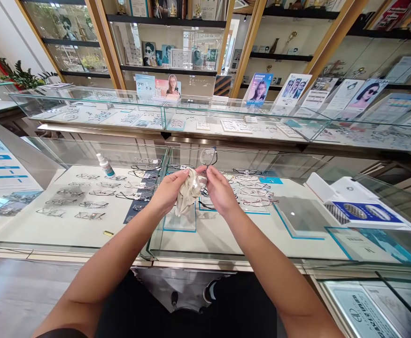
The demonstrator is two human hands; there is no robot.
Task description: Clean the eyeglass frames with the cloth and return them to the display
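Observation:
My left hand [169, 188] is closed on a crumpled beige cloth [188, 195], which hangs down below the fingers. Beside it, my right hand [220, 188] pinches a pair of dark-framed eyeglasses [208, 156] between thumb and fingers. One lens stands up above the fingertips; the rest of the frame is partly hidden by the hand and cloth. Both hands are held close together over the glass display case, where rows of eyeglasses [258, 192] lie underneath. A white spray bottle [105, 166] stands on the case to the left.
More eyeglasses [93, 204] lie in rows at the left. An open white box [346, 188] with a blue printed panel [365, 212] sits at the right. Behind runs a second glass showcase [198, 112] with upright advertising cards [258, 88]. A small yellow-green object [108, 233] lies near the front edge.

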